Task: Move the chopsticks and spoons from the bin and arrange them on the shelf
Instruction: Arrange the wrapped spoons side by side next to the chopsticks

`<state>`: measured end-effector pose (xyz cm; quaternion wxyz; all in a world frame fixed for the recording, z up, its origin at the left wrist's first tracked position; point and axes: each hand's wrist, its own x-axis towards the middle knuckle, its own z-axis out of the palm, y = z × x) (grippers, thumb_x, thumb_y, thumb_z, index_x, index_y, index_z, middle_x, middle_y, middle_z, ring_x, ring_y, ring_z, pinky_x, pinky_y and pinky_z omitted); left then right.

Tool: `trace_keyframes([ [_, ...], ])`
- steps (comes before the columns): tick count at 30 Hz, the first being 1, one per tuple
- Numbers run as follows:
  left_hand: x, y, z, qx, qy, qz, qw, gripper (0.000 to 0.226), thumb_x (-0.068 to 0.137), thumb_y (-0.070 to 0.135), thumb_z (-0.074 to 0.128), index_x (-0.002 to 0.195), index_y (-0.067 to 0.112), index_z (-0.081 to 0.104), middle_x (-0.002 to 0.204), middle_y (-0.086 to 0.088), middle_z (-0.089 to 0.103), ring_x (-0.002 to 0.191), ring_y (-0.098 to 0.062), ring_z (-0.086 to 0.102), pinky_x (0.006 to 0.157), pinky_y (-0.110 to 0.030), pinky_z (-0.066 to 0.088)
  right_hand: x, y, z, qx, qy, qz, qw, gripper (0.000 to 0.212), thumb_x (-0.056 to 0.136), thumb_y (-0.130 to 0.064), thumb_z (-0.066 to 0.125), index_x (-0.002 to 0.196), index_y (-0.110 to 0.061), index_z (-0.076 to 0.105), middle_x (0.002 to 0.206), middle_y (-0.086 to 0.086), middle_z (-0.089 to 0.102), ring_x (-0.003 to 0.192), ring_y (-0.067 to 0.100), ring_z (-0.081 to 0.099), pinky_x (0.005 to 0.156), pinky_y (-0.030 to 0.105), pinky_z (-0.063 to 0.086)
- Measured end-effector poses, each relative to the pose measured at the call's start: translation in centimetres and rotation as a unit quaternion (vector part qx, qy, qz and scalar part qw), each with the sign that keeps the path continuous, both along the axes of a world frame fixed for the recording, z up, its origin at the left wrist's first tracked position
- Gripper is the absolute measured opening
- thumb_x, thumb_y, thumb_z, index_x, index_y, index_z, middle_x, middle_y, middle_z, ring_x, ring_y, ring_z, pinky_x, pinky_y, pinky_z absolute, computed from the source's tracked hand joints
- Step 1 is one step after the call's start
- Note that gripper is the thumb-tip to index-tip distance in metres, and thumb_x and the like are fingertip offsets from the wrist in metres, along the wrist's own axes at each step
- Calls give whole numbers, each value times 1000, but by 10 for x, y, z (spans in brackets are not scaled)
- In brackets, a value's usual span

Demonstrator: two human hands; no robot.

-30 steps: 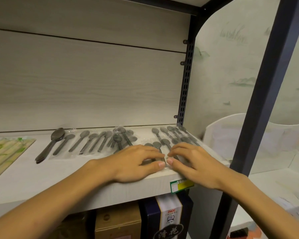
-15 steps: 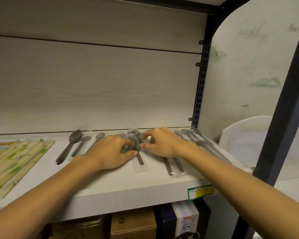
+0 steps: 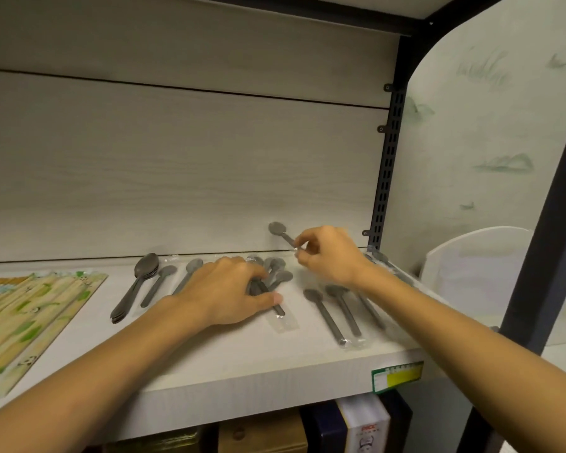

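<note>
Right hand point(image 3: 332, 256) lifted one spoon point(image 3: 280, 232), pinching | left hand point(image 3: 229, 294) grips several spoons point(image 3: 268, 282) | two beside point(image 3: 332, 308)

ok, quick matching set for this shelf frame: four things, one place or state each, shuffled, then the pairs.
Things
1. lifted spoon
2. chopstick packs
3. price label
4. left hand

Places or states
A. stuck on the shelf's front edge
B. lying flat at the left end of the shelf
C. pinched in the right hand, bowl raised above the shelf
D. resting on the wrapped spoons mid-shelf

Pairs: 1-C, 2-B, 3-A, 4-D
</note>
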<state>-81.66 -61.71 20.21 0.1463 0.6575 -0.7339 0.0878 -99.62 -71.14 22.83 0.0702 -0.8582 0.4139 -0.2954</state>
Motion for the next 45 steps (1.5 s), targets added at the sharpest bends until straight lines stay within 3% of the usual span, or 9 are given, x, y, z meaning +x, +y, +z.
trace_keyframes([
  [4, -8, 0, 3, 16, -14, -2, 1000, 45, 83, 68, 50, 117, 41, 62, 106, 13, 58, 111, -16, 53, 82, -31, 39, -33, -9, 1, 32, -7, -48, 998, 17, 88, -22, 63, 101, -16, 71, 73, -2, 68, 74, 20, 66, 75, 33, 55],
  [8, -8, -5, 4, 39, 57, -25, 997, 23, 85, 55, 60, 96, 38, 71, 73, 19, 50, 81, -10, 52, 69, -26, 42, -42, -6, -12, 54, 63, -53, 995, 21, 89, -30, 63, 103, -18, 72, 86, -2, 68, 84, 18, 64, 78, 30, 53],
  [14, -6, -9, 3, 27, 114, -32, 993, 9, 87, 37, 67, 87, 31, 74, 69, 21, 57, 66, 1, 51, 67, -24, 43, -26, 5, -11, -26, 117, -36, 992, 28, 92, -35, 55, 111, -19, 69, 108, 3, 67, 99, 23, 61, 84, 36, 51],
  [18, -4, -9, 0, 9, 123, -16, 992, 11, 88, 27, 66, 83, 25, 76, 78, 10, 69, 76, -8, 59, 75, -27, 50, -10, 12, -13, -4, 127, 18, 992, 27, 90, -34, 57, 112, -22, 66, 99, -2, 66, 93, 18, 58, 84, 38, 51],
  [25, -12, -1, 3, 24, 113, -7, 993, 30, 81, 57, 64, 96, 31, 67, 87, 10, 65, 84, -11, 59, 76, -32, 52, 10, 15, -15, 19, 140, 40, 989, 25, 85, -32, 60, 108, -25, 67, 101, 2, 67, 96, 23, 60, 81, 40, 53],
  [28, -15, -2, 2, 22, 106, 13, 994, 17, 83, 43, 67, 92, 30, 73, 87, 10, 68, 86, -12, 61, 78, -34, 53, 8, 14, -12, 23, 132, 34, 990, 26, 87, -33, 59, 111, -25, 67, 102, 1, 68, 97, 22, 59, 84, 39, 52],
  [34, -12, -3, 11, -18, 266, 33, 963, 9, 82, 23, 71, 74, 25, 75, 64, 9, 71, 46, 6, 54, 53, -8, 42, -2, 13, -13, 28, 119, 37, 992, 21, 89, -29, 59, 106, -21, 69, 91, -3, 67, 86, 17, 57, 76, 32, 50],
  [40, 22, 8, 28, -51, 308, 78, 947, 3, 81, 26, 74, 82, 24, 77, 81, 8, 72, 72, 0, 61, 54, -2, 35, 30, 25, -18, 28, 149, 92, 984, 30, 90, -36, 57, 118, -30, 65, 89, -1, 67, 93, 21, 59, 85, 34, 50],
  [45, 31, 12, 20, -47, 297, 89, 950, 3, 82, 23, 75, 81, 20, 76, 81, 5, 72, 60, 4, 53, 49, -1, 35, 32, 27, -20, 66, 160, 93, 981, 24, 94, -42, 53, 86, -24, 67, 66, -15, 51, 77, 16, 52, 76, 32, 49],
])
